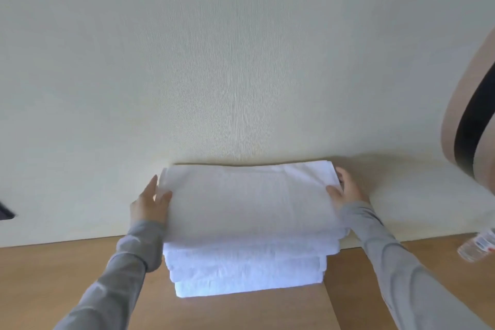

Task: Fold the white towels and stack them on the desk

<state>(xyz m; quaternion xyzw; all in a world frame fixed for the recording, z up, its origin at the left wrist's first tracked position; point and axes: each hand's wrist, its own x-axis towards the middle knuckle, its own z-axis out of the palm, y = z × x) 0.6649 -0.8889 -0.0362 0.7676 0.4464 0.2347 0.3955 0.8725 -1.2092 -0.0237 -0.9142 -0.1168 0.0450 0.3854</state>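
Left hand (150,203): my fingers grasp the top towel (249,201), 9 o'clock end.
Right hand (347,191): grasps 3 o'clock end.
Stack (246,273): on desk (67,276), against wall (241,61).
Risk: towel overhangs; if I release unevenly, it may slide.

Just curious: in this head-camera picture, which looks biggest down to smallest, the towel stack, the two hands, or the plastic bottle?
1. Towel stack, by far.
2. Left hand and right hand: about alike, so no ranking between them.
3. Plastic bottle: looks smallest, but the frame edge cuts it off, so that is unsure.
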